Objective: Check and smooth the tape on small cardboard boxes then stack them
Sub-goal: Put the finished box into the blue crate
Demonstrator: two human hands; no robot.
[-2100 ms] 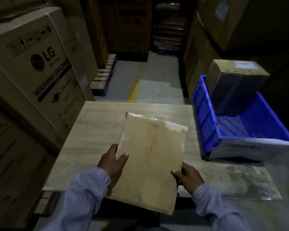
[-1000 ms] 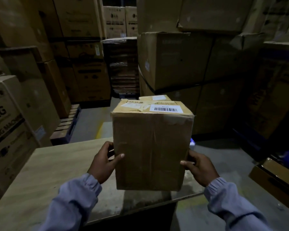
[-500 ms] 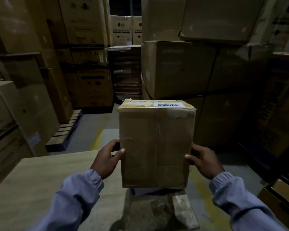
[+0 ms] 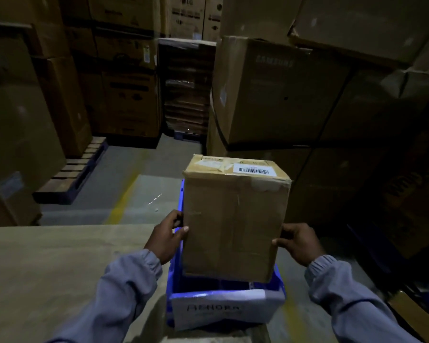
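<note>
I moved the box [image 4: 235, 219] from beside the crate [image 4: 223, 308] to above it; left grip [image 4: 166, 236] and right grip [image 4: 299, 243] hold its sides. Stack next, I'd say.

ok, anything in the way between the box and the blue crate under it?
Nothing visible. The left hand and right hand grip the box over the crate; the box hides most of the crate's inside.

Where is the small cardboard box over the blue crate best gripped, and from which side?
By its two opposite side faces, lower half, from left and right, as the left hand and right hand do. The cardboard box is upright with flat sides, and this leaves the taped top and barcode label clear.
</note>
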